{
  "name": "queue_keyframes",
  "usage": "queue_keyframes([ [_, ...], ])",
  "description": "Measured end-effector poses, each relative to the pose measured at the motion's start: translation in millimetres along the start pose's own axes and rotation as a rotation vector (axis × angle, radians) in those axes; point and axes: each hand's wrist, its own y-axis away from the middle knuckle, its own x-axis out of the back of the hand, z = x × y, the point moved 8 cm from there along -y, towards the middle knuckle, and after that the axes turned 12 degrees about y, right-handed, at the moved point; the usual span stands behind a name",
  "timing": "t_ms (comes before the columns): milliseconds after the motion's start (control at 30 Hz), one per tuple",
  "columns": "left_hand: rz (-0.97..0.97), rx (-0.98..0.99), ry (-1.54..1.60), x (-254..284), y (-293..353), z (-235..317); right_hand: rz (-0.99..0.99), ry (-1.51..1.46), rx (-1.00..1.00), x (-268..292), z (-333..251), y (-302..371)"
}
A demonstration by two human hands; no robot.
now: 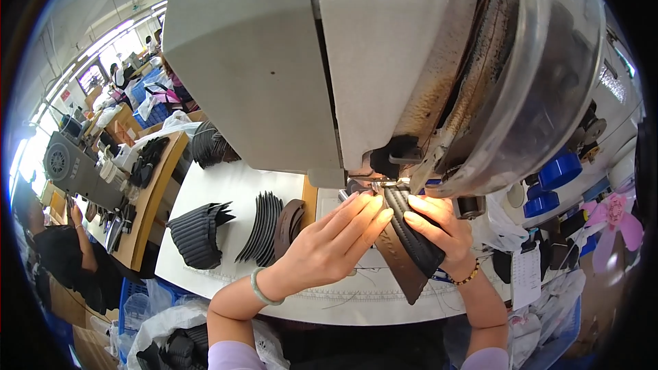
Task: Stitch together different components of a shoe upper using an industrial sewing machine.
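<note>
Under the sewing machine's head lies a leather piece: a black ribbed strip (419, 233) over a brown leather strip (396, 250), its tapering brown end pointing towards me. My left hand (343, 234), with a pale green bangle at the wrist, holds its left edge, fingers straight and pressed together near the needle area. On the other side my right hand (442, 229), wearing a beaded bracelet, grips the black strip between thumb and fingers. The needle itself is hidden. A light shines where the piece meets the presser foot (391, 183).
The sewing machine's head (274, 75) fills the upper middle, close above my hands. Left on the white table (329, 305) are black ribbed pieces (199, 235), thin black strips (261, 229) and brown strips (288, 226). Blue spools (558, 170) and a pink flower (614, 216) stand right. Another person (65, 247) sits far left.
</note>
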Motion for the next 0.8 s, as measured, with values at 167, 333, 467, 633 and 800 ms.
queue_keyframes([
  [167,-0.004,0.021,0.022,-1.8,1.9,-1.5,-0.040,0.005,-0.022,0.2,-0.5,-2.3],
  [333,0.087,0.038,0.000,-0.5,-2.0,-4.0,-0.070,-0.046,-0.110,-5.6,7.4,2.8],
  [467,0.070,0.039,0.040,-4.8,1.4,-4.9,-0.053,-0.078,-0.077,-2.6,6.6,-5.4],
  [633,0.117,0.044,0.010,-0.9,1.4,-1.2,-0.080,-0.038,-0.067,0.6,1.0,-5.3],
  [800,0.139,0.049,-0.011,-1.4,1.6,2.1,-0.064,-0.040,-0.046,4.4,2.5,-9.2],
])
